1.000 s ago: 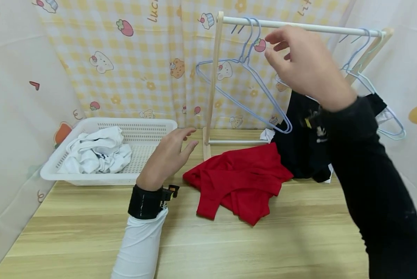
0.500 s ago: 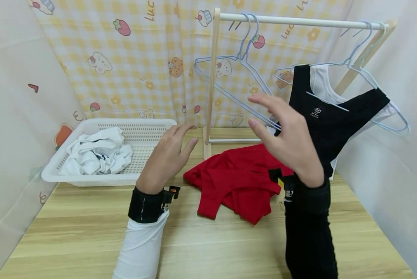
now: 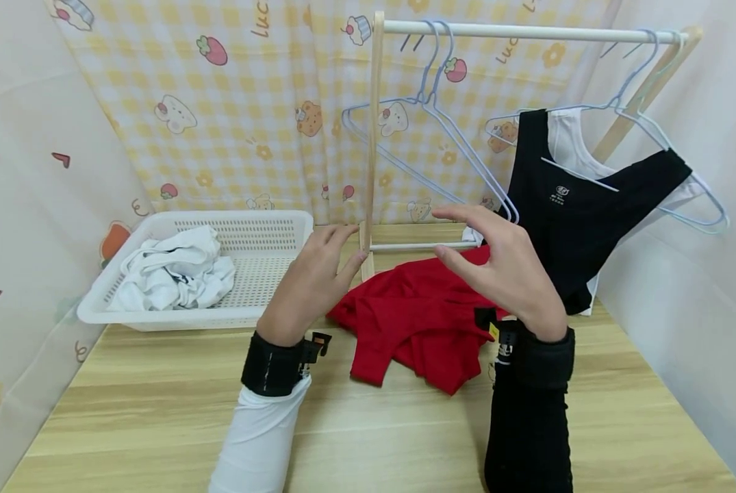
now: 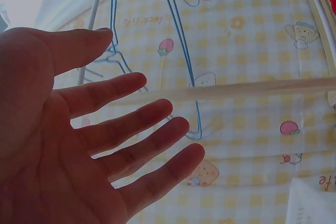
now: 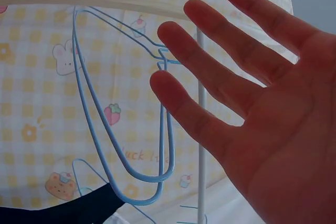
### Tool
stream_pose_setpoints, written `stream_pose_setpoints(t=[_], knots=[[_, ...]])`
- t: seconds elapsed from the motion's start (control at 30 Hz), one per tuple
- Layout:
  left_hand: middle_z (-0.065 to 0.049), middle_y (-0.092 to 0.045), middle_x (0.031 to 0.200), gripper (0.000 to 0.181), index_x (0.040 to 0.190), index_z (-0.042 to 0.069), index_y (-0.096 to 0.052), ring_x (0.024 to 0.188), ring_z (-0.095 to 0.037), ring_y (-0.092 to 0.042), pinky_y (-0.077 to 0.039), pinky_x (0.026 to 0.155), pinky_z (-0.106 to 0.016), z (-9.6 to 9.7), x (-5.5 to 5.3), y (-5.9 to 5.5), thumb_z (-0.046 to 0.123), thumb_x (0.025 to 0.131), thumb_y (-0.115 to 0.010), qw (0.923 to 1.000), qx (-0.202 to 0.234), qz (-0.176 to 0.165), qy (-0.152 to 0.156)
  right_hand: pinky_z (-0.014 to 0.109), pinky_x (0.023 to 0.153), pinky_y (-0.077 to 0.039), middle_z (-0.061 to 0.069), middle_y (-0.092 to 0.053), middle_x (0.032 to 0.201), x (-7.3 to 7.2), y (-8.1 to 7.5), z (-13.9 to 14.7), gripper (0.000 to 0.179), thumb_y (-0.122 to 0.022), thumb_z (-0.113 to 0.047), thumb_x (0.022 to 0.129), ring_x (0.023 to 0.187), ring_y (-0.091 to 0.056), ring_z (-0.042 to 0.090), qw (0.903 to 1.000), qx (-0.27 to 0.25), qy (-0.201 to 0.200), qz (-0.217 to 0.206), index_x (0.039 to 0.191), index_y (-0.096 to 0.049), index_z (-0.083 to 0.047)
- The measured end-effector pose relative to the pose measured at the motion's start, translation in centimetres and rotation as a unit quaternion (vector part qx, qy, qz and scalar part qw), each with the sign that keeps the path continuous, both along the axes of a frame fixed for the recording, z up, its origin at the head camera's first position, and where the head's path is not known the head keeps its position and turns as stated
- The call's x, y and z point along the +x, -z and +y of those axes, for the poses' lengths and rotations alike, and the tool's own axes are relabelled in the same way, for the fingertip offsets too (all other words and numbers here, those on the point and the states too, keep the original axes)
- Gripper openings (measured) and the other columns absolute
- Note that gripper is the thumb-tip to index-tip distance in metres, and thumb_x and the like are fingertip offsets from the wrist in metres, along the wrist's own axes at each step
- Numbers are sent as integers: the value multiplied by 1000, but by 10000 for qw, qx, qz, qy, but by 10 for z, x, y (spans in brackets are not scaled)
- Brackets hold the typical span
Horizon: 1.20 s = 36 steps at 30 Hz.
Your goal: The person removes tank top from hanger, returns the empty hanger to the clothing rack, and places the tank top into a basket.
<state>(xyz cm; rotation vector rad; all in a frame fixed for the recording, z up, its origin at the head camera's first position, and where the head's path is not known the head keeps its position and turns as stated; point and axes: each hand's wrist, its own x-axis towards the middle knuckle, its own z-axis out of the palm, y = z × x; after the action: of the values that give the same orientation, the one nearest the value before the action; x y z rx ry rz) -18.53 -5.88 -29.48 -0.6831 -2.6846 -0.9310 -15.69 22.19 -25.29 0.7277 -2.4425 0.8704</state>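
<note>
A crumpled red garment (image 3: 417, 322) lies on the wooden table, below and between the two hands. My left hand (image 3: 312, 281) hovers at its left edge, fingers extended; the left wrist view shows the bare palm (image 4: 63, 145) with nothing in it. Over the garment's right side is my right hand (image 3: 506, 267), thumb and fingers spread apart and holding nothing; its palm (image 5: 294, 124) shows in the right wrist view. Behind them, two empty blue hangers (image 3: 429, 103) hang at the rack's left end. A black tank top (image 3: 580, 205) hangs on a hanger at the right, a white garment (image 3: 567, 130) behind it.
The rack has a white top rail (image 3: 528, 31) and wooden posts (image 3: 375, 137). A white perforated basket (image 3: 269, 236) at the left holds crumpled white clothes (image 3: 176, 267). Bare wooden table (image 3: 374, 445) lies in front. Patterned curtains (image 3: 250, 89) enclose the back and sides.
My right hand has come down from near the top rail to above the red garment, uncovering the black tank top. My left hand has shifted slightly right.
</note>
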Motion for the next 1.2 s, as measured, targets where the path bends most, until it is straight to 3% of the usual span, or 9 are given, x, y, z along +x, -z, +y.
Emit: stream_pose_setpoints(t=[0.27,0.4,0.5,0.6,0.77,0.93,1.07,1.2], knots=[[-19,-55,155,56,156,5,-54,147,-36,-53,-52,116,-49,31,4,8,32,109,-67,9970,-518,433,391,50,104,-53,10,-72,141,-1,-1,6,46,-78,-11,99,123,-67,29,9998,-87,136,102,144,-69,-11],[-21,-55,156,62,154,5,-56,145,-37,-55,-53,116,-47,52,-1,17,32,103,-77,9914,-671,631,927,44,105,-52,11,-73,138,-1,-1,12,43,-77,-10,100,122,-68,29,9997,-137,191,120,142,-69,-10],[-20,-53,159,65,155,6,-56,147,-35,-52,-52,118,-45,67,-11,24,32,101,-79,9851,-817,430,1450,31,106,-50,12,-74,136,-1,0,18,40,-76,-10,101,121,-68,29,9993,-143,314,128,141,-70,-8],[-17,-47,164,73,161,11,-50,151,-33,-46,-50,120,-46,83,-24,25,36,100,-80,9759,-1233,-45,1800,18,106,-46,13,-74,135,0,0,22,39,-75,-10,101,122,-69,29,9991,-147,387,119,140,-69,-8],[-16,-29,174,102,173,20,-28,160,-37,-30,-45,124,-49,112,-49,31,41,92,-88,9479,-2295,-754,2076,10,107,-42,13,-74,136,0,-1,26,39,-74,-11,102,123,-69,30,9991,-208,364,31,141,-69,-7],[-15,-8,181,128,176,31,-5,167,-42,-10,-36,125,-67,139,-62,49,49,84,-92,9112,-3267,-1511,2004,10,107,-41,12,-74,137,1,-2,31,39,-73,-12,104,124,-69,30,9987,-285,418,-66,142,-68,-8],[-8,2,183,131,174,41,-1,169,-40,1,-30,125,-74,150,-64,60,50,81,-93,8845,-3740,-2151,1775,31,113,-49,12,-74,138,1,-2,33,40,-72,-15,104,124,-70,32,9982,-344,468,-177,143,-68,-9],[-3,1,184,130,173,48,-2,169,-36,-3,-42,124,-60,160,-64,66,48,80,-94,8652,-4004,-2640,1462,56,113,-50,12,-74,138,0,-3,34,40,-73,-15,104,124,-70,33,9977,-402,478,-259,142,-68,-8]])
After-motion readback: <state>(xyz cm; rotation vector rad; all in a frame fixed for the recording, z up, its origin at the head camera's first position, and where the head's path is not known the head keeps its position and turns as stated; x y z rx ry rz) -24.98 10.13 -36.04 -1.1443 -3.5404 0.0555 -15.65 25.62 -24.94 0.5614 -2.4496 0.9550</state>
